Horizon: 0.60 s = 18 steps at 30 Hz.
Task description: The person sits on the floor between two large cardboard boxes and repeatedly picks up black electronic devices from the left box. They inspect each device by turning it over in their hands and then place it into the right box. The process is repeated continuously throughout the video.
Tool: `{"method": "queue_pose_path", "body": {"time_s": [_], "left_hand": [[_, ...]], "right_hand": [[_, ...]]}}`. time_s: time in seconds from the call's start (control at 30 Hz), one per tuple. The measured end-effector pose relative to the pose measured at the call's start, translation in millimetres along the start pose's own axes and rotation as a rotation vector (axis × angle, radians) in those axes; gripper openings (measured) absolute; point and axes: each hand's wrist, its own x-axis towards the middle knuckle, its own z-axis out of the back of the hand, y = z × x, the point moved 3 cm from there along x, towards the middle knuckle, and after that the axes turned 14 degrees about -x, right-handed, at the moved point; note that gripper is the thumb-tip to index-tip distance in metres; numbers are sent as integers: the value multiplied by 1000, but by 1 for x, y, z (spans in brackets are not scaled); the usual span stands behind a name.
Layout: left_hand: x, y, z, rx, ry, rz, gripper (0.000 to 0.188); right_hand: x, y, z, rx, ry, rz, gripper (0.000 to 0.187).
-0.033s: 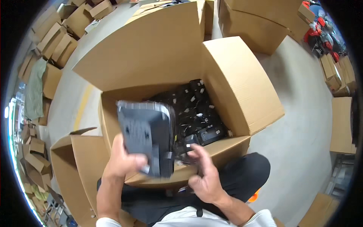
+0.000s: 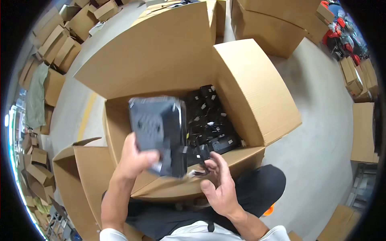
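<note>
My left hand [image 2: 134, 158] grips a flat black device [image 2: 150, 116] by its lower left edge, thumb across its back. The device is blurred; its back bears two small dark holes and its rim is glossy. From its lower right, a dark cable with a pale-tipped plug [image 2: 196, 173] hangs beside my right hand [image 2: 221, 188]. That hand is held with thumb and fingers apart; whether the fingertips touch the cable I cannot tell. Beneath the device stands an open cardboard box [image 2: 161, 60], holding several black devices [image 2: 221, 142] with cables and small white tags or plugs.
Another open carton [image 2: 90, 172] stands close at the left. A large cardboard box [image 2: 267, 30] is beyond the right flap. Stacked cartons [image 2: 66, 54] line the left side. My dark-trousered knee [image 2: 267, 180] is against the near right corner.
The black device has risen slightly in my left hand, away from me. My right thumb and fingers have spread near the hanging cable.
</note>
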Motion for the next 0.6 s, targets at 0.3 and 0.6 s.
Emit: {"method": "queue_pose_path", "body": {"time_s": [0.3,0.6], "left_hand": [[297,237,-3,-193,-52,115,50],[339,303,-21,197,-340,143,70]], "right_hand": [[0,0,25,-165,49,-154,64],[6,-7,28,-204,103,-244,46]]}}
